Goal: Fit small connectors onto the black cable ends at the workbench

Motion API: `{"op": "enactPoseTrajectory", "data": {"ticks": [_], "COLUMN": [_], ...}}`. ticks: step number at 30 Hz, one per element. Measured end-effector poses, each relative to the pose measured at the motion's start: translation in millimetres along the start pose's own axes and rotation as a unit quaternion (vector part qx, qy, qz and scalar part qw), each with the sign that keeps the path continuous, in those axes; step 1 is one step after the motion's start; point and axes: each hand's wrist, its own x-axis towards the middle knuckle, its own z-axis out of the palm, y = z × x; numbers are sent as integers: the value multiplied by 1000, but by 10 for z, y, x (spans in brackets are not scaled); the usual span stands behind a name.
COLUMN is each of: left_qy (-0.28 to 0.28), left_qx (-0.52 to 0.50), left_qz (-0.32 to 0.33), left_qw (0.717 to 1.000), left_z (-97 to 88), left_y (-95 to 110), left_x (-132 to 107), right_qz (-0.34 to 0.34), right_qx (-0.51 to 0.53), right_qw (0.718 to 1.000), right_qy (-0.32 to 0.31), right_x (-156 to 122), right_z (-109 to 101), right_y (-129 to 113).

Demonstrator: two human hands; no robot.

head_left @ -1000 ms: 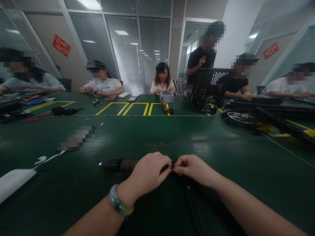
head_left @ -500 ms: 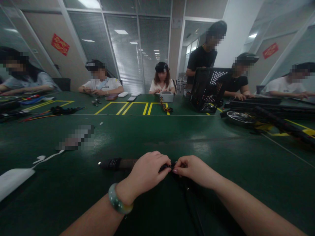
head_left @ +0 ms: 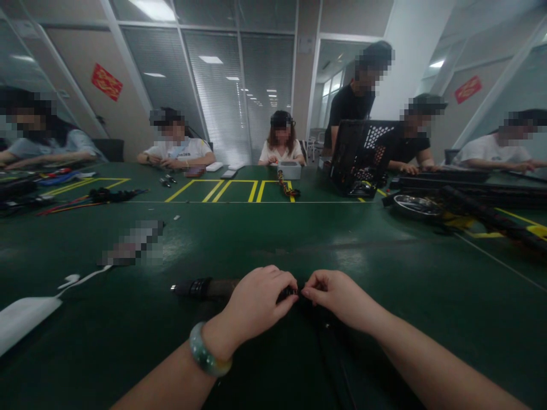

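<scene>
A dark electric screwdriver [head_left: 220, 288] lies across the near part of the green table, its bit pointing left. My left hand [head_left: 262, 293], with a jade bangle [head_left: 208, 350] at the wrist, is wrapped over its rear end. Just to the right, my right hand [head_left: 327, 289] has thumb and forefinger pinched together close to that rear end. From beneath the right hand a black cable [head_left: 335, 356] runs down toward the bottom edge. The pinched fingers appear to hold the cable's end, which is small, dark and mostly hidden.
At left lie a blurred-out phone-like item [head_left: 134, 242] and a white object [head_left: 25, 322] joined by a white cord. Wires [head_left: 106, 195] lie beyond. Across the table stand a black computer case [head_left: 363, 156] and a grey box [head_left: 289, 169]. Several people sit around; one stands.
My right fingertips have shifted slightly, leaving a small gap beside my left fingertips. The left hand keeps its grip on the screwdriver. The view has tilted a little.
</scene>
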Motion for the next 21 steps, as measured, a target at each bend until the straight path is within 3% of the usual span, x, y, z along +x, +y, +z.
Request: {"op": "enactPoseTrajectory", "data": {"ticks": [9,15,21], "left_qy": [-6,-1,8], "left_qx": [-5,-2,2], "left_qz": [12,1,-3], "left_qw": [1000,1000,1000], "left_z": [-33,-19,3], "left_y": [27,37,26], "left_x": [20,14,26], "right_qz": [11,20,23], "right_qx": [9,10,127], "right_qw": [1000,997,989], "right_qy": [-22,-76,-68], "right_x": [3,4,43], "right_z": [33,-34,59], "right_y": [-19,35,42]}}
